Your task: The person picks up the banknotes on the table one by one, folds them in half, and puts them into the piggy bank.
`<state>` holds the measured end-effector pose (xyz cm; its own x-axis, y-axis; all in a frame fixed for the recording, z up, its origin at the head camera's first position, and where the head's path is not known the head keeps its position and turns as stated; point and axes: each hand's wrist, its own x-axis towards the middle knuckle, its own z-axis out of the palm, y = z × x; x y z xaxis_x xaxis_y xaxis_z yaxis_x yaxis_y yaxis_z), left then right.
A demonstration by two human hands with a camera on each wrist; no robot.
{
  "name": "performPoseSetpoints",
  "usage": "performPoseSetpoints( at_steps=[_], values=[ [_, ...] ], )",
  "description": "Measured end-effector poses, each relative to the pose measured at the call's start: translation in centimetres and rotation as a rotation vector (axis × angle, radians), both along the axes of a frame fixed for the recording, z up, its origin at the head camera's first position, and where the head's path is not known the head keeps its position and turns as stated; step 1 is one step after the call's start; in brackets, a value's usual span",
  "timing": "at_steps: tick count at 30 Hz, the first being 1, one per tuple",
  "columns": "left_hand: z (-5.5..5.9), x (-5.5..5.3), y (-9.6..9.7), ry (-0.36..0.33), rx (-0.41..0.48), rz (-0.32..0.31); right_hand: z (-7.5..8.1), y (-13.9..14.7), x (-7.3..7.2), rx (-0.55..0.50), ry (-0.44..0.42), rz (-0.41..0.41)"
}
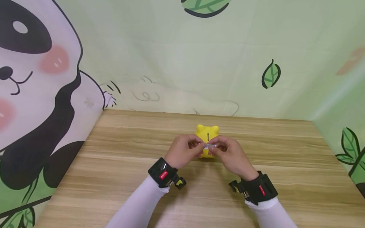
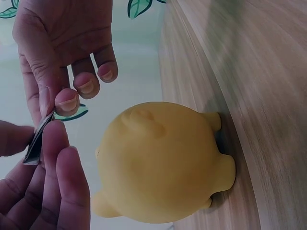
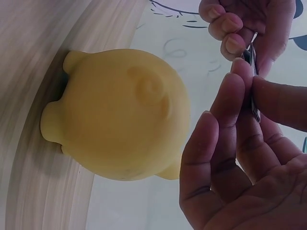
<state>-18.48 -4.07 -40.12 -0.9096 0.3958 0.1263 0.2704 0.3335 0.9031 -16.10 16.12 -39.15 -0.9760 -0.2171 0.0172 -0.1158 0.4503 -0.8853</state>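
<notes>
A yellow piggy bank (image 1: 207, 130) with a dark slot on its back stands on the table. Just over its near side, my left hand (image 1: 183, 151) and right hand (image 1: 233, 155) meet and pinch a small folded paper note (image 1: 211, 146) between thumbs and fingertips. Seen from the left wrist, the folded note (image 2: 37, 143) looks like a thin layered strip, one end at each hand. In the right wrist view the piggy bank (image 3: 120, 115) shows its rounded rear with a curly tail, beside the hands and apart from them.
The wood-grain table (image 1: 128, 133) runs back to a pale green cloth backdrop (image 1: 171, 57) printed with leaves. A large printed panda (image 1: 65, 104) covers the left side wall. Black wrist straps (image 1: 163, 172) with small cameras sit on both wrists.
</notes>
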Motion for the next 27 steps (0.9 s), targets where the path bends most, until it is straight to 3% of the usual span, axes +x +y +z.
performPoseSetpoints(
  at_steps=[8,17,27],
  values=[
    [0.04,0.05,0.07,-0.007,-0.016,-0.009,-0.06,-0.09,0.01,-0.025,-0.011,0.012],
    [-0.02,0.04,0.19,-0.085,0.058,-0.035,-0.18,-0.04,-0.09,-0.016,-0.004,0.029],
    [-0.06,0.08,0.01,-0.060,0.052,-0.049,-0.29,-0.08,-0.06,-0.043,-0.042,0.059]
  ],
)
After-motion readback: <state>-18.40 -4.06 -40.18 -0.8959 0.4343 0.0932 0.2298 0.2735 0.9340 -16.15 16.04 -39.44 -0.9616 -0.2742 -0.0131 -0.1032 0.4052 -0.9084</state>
